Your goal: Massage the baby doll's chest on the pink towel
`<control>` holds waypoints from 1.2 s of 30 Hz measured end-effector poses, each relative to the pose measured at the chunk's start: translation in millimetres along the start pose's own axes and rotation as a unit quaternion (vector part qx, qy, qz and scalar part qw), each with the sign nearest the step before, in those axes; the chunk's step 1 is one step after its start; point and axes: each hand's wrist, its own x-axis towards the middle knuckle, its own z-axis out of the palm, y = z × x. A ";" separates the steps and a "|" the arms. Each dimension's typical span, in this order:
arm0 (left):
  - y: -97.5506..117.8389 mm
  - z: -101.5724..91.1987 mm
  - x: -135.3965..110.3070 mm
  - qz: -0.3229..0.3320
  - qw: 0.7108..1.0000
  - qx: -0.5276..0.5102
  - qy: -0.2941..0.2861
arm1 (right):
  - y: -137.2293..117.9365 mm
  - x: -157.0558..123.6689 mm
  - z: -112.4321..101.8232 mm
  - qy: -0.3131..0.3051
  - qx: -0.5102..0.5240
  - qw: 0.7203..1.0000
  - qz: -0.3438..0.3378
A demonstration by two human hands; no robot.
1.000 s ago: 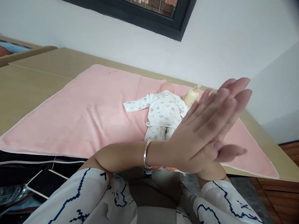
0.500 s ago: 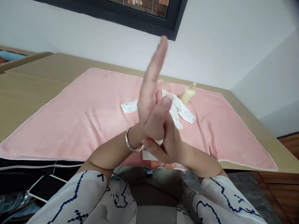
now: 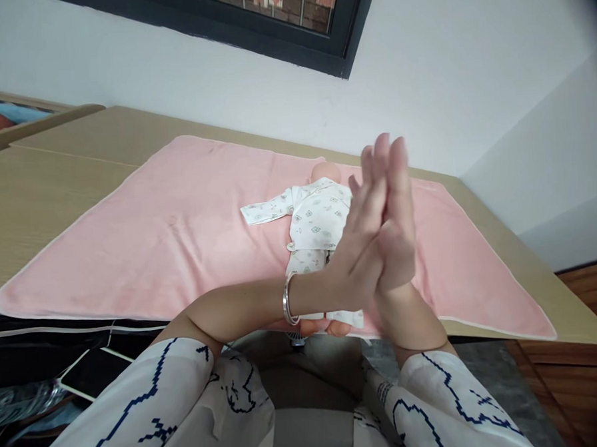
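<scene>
Smooth wood-toned table (image 3: 51, 190), surface stretching left. Creased pink blanket (image 3: 129, 239), pale-edged, reaching table's near side. Cloth-clad doll (image 3: 319, 217) on blanket. Left hand (image 3: 350, 251), right hand (image 3: 397, 245) palm to palm above, fingers straight. Round shiny bracelet (image 3: 286, 303).

- my hands: two, left hand (image 3: 350, 257) and right hand (image 3: 398, 248)
- one silver bangle (image 3: 287, 301), looks single, my left wrist
- two patterned sleeves (image 3: 137, 399) on my arms
- one doll (image 3: 318, 226) below my hands, in one shirt (image 3: 312, 209) and one pair of trousers (image 3: 304, 260)
- doll's feet (image 3: 337, 328): two in view
- one pink blanket (image 3: 212, 214)
- one wooden surface (image 3: 56, 189) under it
- one dark-framed window (image 3: 273, 31), cut off
- one wooden tray (image 3: 67, 118) at the left edge, cut off
- one blue cloth (image 3: 28, 113) in that tray
- one white cable (image 3: 74, 328)
</scene>
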 end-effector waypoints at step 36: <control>-108.2 -196.7 139.4 0.133 0.856 0.478 0.146 | 200.7 6.5 52.6 -0.178 -0.198 0.922 0.281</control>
